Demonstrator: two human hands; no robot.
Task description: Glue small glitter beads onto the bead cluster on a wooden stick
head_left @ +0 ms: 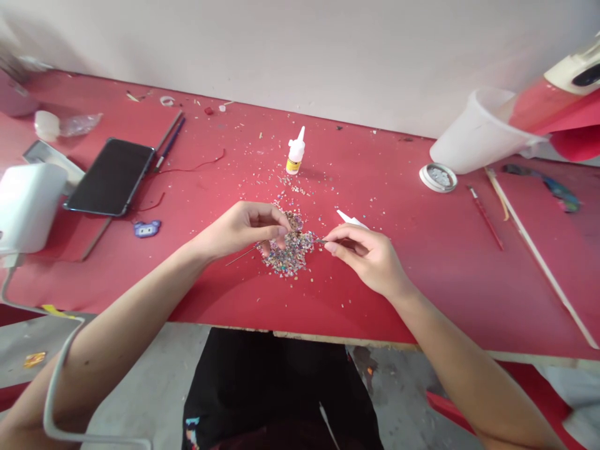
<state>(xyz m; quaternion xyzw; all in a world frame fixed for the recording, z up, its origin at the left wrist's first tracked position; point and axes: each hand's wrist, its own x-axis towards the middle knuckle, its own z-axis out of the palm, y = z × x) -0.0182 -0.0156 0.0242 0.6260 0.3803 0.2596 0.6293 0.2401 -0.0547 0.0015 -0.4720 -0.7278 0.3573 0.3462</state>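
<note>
Small multicoloured flakes (pixel 288 259) lie in a pile on the red table (pixel 225 290) between my hands. My left hand (pixel 255 228) hovers over the pile's left side, fingers curled and closed round a thin stick (pixel 241 255) that slants down to the left. From the right, my right hand (pixel 363 250) pinches a thin dark tool (pixel 320 240) whose tip points left at the flakes. A white nozzle (pixel 349 219) shows just behind my right hand, the rest hidden. Beyond the pile a small white bottle with a yellow label (pixel 295 153) stands upright.
At the left are a dark phone (pixel 112 177), a white box with a cable (pixel 30 206) and a purple bear-shaped item (pixel 147 229). On the right are a white cup (pixel 478 134), a round lid of pale pieces (pixel 438 177) and a red brush (pixel 486 219).
</note>
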